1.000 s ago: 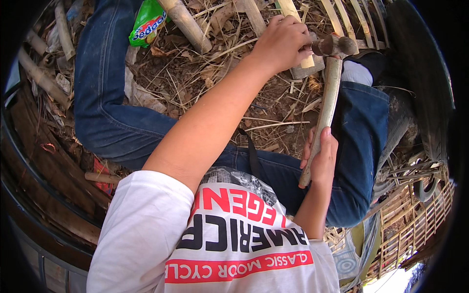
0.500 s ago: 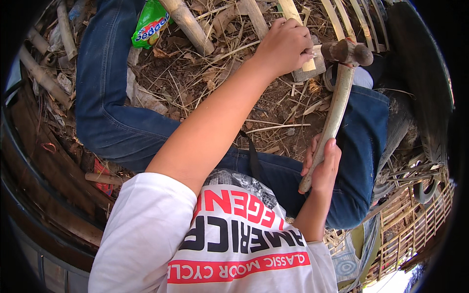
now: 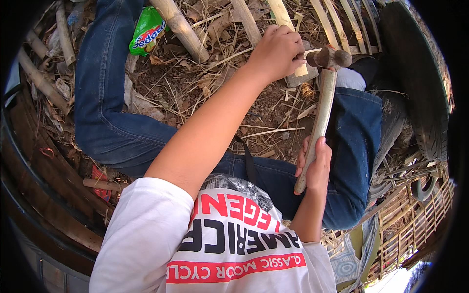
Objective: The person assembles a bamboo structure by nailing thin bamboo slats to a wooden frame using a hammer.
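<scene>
Both hands had curled fingers: the right hand (image 3: 315, 163) gripped the hammer (image 3: 322, 105); the left hand (image 3: 276, 52) partly covered a slat (image 3: 280, 12), its hold unclear.

Hammer (image 3: 323, 103): pale wooden handle, rusty brown head, slightly slanted, head at upper end. Flat pale bamboo strip (image 3: 280, 11): slanted, partly hidden, lower end near hammer head.

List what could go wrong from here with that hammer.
Striking the left hand: the head of the hammer, gripped in the right hand, sits right beside its curled fingers, so a slight miss could hurt them.

Hitting the ankle: the grey sock shows close by the head, so a wide swing might land there.
</scene>
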Available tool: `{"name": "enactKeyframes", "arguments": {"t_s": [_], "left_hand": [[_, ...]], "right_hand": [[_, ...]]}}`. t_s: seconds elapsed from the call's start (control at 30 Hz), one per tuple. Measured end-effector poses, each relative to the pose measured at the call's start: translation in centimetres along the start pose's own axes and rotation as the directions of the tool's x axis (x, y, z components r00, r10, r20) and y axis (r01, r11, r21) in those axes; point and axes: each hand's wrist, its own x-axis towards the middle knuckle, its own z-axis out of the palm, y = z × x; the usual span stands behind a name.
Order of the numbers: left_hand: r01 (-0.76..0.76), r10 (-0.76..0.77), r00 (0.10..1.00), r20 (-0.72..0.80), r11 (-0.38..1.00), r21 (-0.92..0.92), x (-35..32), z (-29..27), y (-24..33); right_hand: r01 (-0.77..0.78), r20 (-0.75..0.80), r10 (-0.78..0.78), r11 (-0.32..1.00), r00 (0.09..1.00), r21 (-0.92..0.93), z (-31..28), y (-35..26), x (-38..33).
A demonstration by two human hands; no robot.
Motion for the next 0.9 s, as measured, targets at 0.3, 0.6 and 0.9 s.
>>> {"name": "enactKeyframes", "arguments": {"t_s": [0.3,0.6,0.9], "left_hand": [[0.035,-0.033,0.999,0.04,0.999,-0.039,-0.2,-0.3,0.0],[0.048,-0.035,0.992,0.122,0.993,-0.109,0.1,-0.6,1.2],[0.03,-0.024,0.996,0.088,0.997,-0.065,-0.1,-1.6,0.7]], "right_hand": [[-0.002,-0.024,0.002,1.0,1.0,0.025,0.0,0.1,0.0],[0.03,0.001,-0.03,0.999,1.0,0.036,-0.5,0.6,-0.5],[0.392,0.068,-0.445,0.844,0.893,0.366,0.2,-1.6,-3.5]]}}
